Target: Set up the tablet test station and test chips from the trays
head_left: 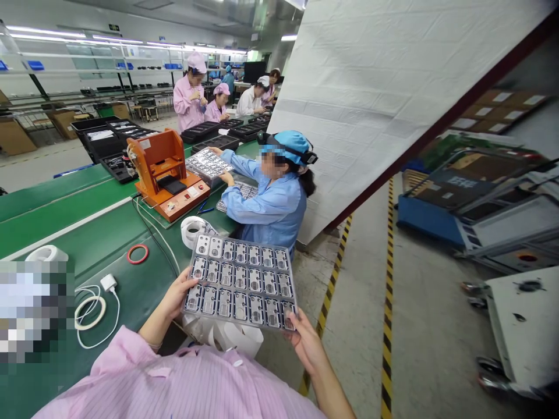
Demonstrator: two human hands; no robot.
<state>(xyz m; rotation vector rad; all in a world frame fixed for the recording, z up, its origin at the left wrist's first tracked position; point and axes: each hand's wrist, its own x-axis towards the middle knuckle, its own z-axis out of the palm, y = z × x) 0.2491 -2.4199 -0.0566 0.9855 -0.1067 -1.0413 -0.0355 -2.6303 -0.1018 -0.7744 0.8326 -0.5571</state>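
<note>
Between my two hands I hold a clear plastic tray (240,283) filled with rows of small flat metal-and-dark parts. My left hand (180,291) grips its left edge, thumb on top. My right hand (304,337) grips the lower right corner, with the thumb over the last part. The tray is slightly tilted and hangs in front of my body, past the bench edge. Just behind its top left corner, a roll of white labels (192,230) rests on the green bench (109,244). The fingers under the tray are hidden.
A co-worker in blue (273,198) sits close ahead, handling a similar tray (209,163). An orange press (168,174) stands on the bench with cables. A red ring (137,254), a white charger (108,283) and a tape roll (47,254) lie left. A trolley (441,203) stands right.
</note>
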